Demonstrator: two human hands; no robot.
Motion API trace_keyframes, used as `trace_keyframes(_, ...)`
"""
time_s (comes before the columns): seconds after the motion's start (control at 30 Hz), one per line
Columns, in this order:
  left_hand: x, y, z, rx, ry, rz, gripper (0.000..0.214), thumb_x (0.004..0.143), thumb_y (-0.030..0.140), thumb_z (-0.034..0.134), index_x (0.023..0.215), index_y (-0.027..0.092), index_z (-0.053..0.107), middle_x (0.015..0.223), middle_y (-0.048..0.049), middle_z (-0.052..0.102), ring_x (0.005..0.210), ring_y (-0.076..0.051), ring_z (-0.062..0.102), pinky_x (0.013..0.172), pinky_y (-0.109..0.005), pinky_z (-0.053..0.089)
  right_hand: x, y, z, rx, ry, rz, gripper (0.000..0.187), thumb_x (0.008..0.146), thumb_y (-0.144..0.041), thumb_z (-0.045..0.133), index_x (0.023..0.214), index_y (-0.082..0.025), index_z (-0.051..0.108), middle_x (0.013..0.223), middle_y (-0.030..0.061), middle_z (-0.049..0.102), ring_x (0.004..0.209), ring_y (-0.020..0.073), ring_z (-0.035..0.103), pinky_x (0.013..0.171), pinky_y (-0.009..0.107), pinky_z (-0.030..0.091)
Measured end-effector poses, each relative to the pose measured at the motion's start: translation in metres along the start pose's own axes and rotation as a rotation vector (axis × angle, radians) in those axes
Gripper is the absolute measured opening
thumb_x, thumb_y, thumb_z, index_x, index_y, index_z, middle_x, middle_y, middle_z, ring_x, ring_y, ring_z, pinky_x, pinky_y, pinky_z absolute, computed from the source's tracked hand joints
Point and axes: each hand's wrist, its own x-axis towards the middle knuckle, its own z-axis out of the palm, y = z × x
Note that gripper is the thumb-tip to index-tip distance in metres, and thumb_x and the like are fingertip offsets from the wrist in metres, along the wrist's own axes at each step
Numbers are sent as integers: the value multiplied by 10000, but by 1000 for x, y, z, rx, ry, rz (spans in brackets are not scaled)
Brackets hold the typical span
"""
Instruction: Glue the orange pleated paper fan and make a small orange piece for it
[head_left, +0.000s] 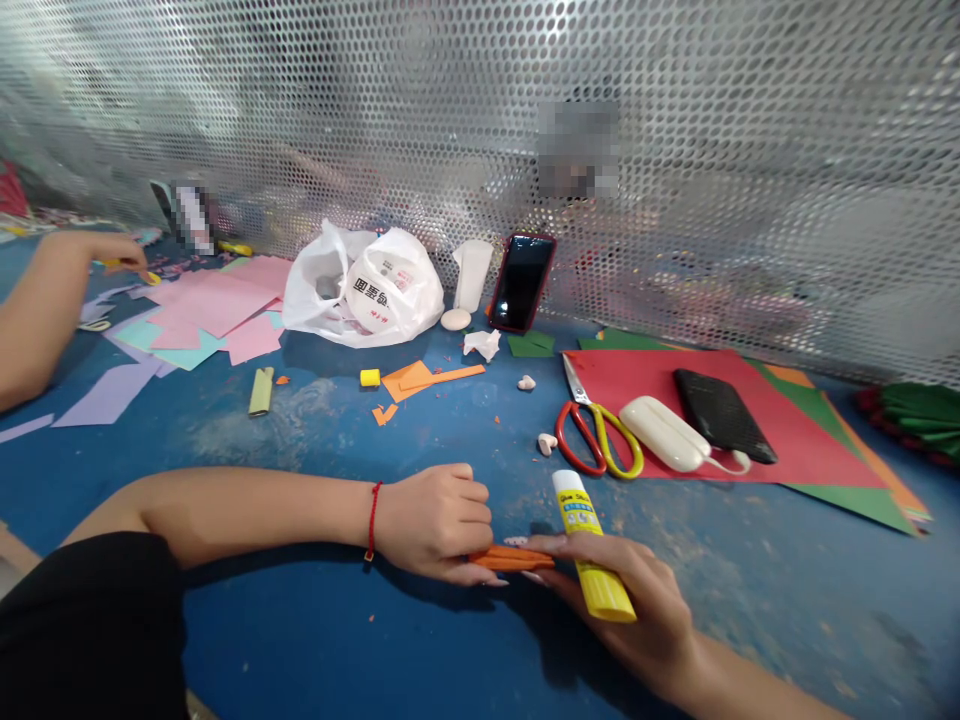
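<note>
A narrow, folded strip of orange paper (514, 559) stretches between my two hands just above the blue table (315, 620). My left hand (439, 525), with a red string bracelet at the wrist, pinches its left end. My right hand (637, 585) grips the right end between thumb and fingertips. That same hand also has a yellow glue stick (604, 590) tucked in it, uncapped, its white end pointing up and away. The small yellow cap (370, 378) lies further off, beside orange paper scraps (409, 381). Scissors (596, 435) with red and yellow handles rest beyond my right hand.
Red paper sheets (600, 375) carry a white case (664, 432) and a black pouch (724, 415). A phone (523, 282) leans on the perforated metal panel (420, 120) near a white plastic bag (322, 300). Another person's arm (45, 310) reaches over pink paper (217, 295).
</note>
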Motion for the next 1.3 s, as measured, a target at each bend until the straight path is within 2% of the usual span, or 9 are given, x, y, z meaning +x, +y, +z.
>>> trace_keyframes(0.4,0,-1,1,-11,19,10,412,895,435,630,594,171,530,566,3,544,579,-149,423,580,-339,285,-3,3,-1,24,-28,10,182,920,-246,668,1091,-228,607,854,8,792,680,152,765,609,224,605)
trace_keyframes(0.87,-1,0,2,5,-3,-2,382,878,414,651,607,171,536,579,6,560,585,-147,440,582,-335,287,0,2,-1,19,-19,4,163,921,-261,663,1076,-236,616,836,5,795,669,157,768,591,213,613)
trace_keyframes(1.3,0,-1,2,7,-34,1,421,893,464,625,594,185,520,570,5,564,577,-146,452,585,-343,292,-1,1,-1,50,-32,27,189,915,-251,669,1097,-260,619,845,2,797,670,170,770,585,230,621)
